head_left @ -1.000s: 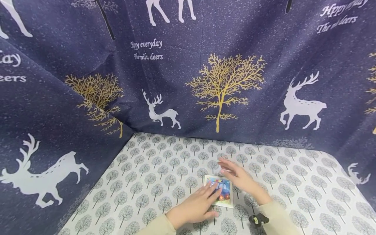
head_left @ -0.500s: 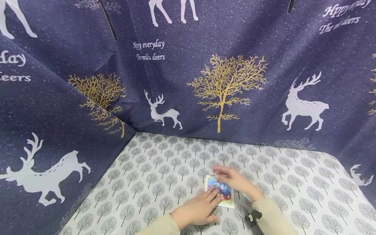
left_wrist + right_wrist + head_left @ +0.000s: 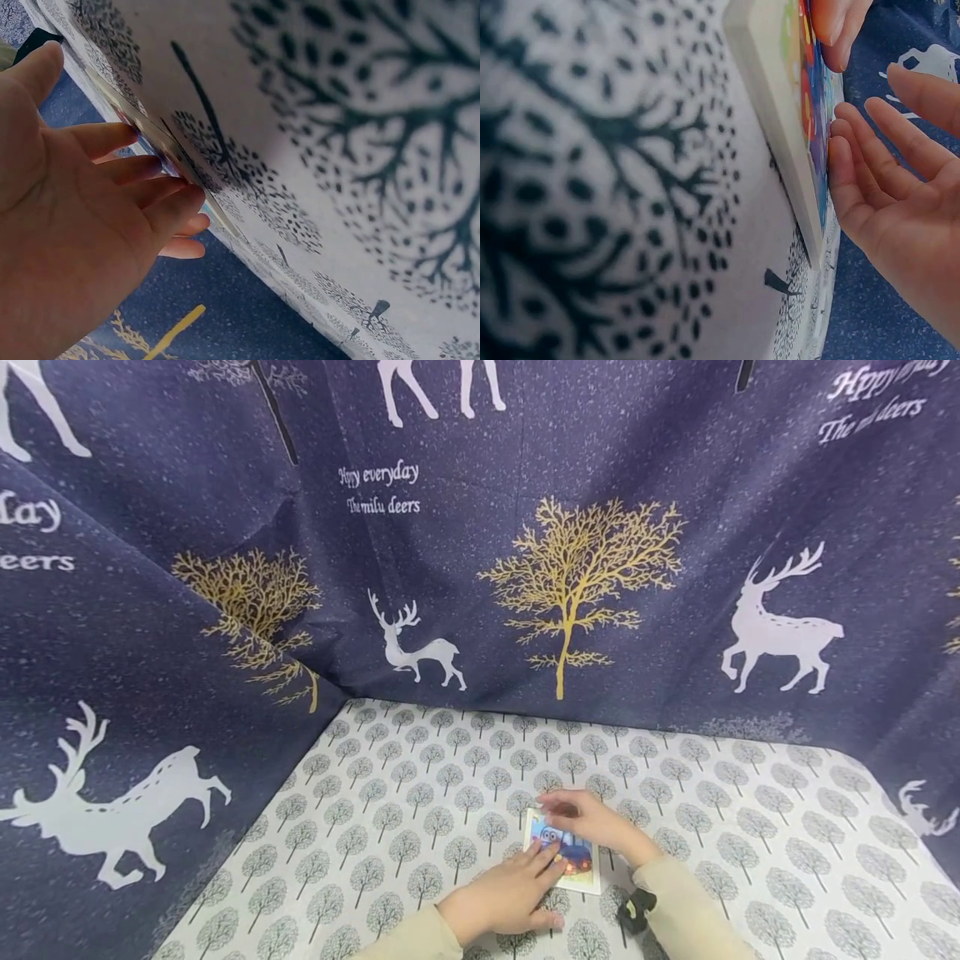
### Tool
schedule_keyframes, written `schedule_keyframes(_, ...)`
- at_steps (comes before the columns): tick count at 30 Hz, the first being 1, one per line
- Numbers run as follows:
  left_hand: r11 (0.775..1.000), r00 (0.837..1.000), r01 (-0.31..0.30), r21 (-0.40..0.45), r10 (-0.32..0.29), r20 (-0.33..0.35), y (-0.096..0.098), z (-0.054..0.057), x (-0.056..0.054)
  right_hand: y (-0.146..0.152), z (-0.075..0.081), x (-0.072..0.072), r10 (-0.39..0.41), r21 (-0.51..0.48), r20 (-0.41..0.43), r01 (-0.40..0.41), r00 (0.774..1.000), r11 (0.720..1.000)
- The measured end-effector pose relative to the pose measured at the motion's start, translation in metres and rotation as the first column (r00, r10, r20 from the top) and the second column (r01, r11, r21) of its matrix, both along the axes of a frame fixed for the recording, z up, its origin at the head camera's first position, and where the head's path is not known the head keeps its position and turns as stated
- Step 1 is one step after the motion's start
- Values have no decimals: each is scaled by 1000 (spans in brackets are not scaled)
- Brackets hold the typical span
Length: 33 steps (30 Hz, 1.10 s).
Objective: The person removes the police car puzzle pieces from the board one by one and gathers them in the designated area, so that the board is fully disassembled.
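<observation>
A small flat board [image 3: 579, 863] with a cartoon of a blue car with eyes and a pale border lies on the cloth. My left hand [image 3: 501, 895] reaches over its lower left part, fingers extended and resting on the picture. Over the upper right part is my right hand [image 3: 594, 823], fingers loosely bent across the far edge and hiding the car's roof. In the right wrist view the board [image 3: 769, 105] shows a thick, light edge, and the right fingertips are at its printed face. The left wrist view has the left fingers [image 3: 161, 214] touching the board's face.
The tabletop is covered by a white cloth [image 3: 390, 860] printed with dark trees. A dark blue curtain [image 3: 480, 568] with deer and golden trees rises behind and at the left. A small black device [image 3: 636, 910] is by the right wrist.
My right hand has come down and leftward from beyond the board's upper right corner onto its top part. The left hand stays almost where it was on the board.
</observation>
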<state>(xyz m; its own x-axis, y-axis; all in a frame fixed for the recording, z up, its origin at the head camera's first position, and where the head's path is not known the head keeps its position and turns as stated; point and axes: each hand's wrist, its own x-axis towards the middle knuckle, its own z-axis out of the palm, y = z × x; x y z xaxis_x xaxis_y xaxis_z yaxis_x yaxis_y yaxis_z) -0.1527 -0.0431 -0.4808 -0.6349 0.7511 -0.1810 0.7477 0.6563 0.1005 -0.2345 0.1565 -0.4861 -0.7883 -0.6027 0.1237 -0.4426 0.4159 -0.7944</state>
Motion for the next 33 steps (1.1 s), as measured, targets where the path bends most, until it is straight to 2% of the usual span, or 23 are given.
schedule_keyframes(13, 1000, 999, -16, -18, 15, -52, 2, -3, 2, -4, -1, -5, -13, 53, 8, 13, 1000, 998)
schedule_keyframes(21, 999, 998, -16, -28, 14, -56, 4, 1, 3, -8, -1, -5, -24, 78, 7, 24, 1000, 997)
schedule_keyframes(28, 999, 998, -21, -30, 20, -58, 4, -2, 3, -9, -4, -7, -33, 72, 20, 32, 999, 997)
schedule_keyframes(33, 999, 998, -24, -33, 22, -53, 4, -3, 2, -8, -6, -7, -10, 37, -28, 11, 1000, 999)
